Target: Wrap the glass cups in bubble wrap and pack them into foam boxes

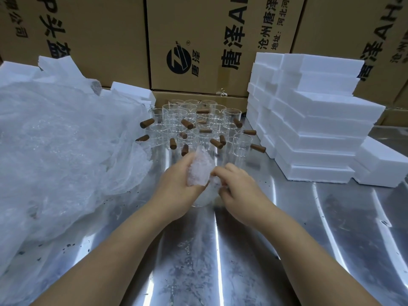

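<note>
A piece of bubble wrap point(199, 167) is bunched around a glass cup point(204, 198) in the middle of the steel table. My left hand point(176, 186) grips the wrapped bundle from the left, thumb on top. From the right, my right hand point(237, 188) pinches the wrap's loose edge with curled fingers. Most of the cup is hidden under the wrap and my hands. Behind them stand several clear glass cups point(194, 124) with brown wooden handles. White foam boxes point(313, 133) are stacked at the right.
A large heap of bubble wrap in clear plastic point(61, 146) covers the table's left side. Cardboard cartons point(198, 45) form a wall at the back. The shiny steel table point(220, 261) extends toward me. More foam pieces point(130, 90) lie at the back left.
</note>
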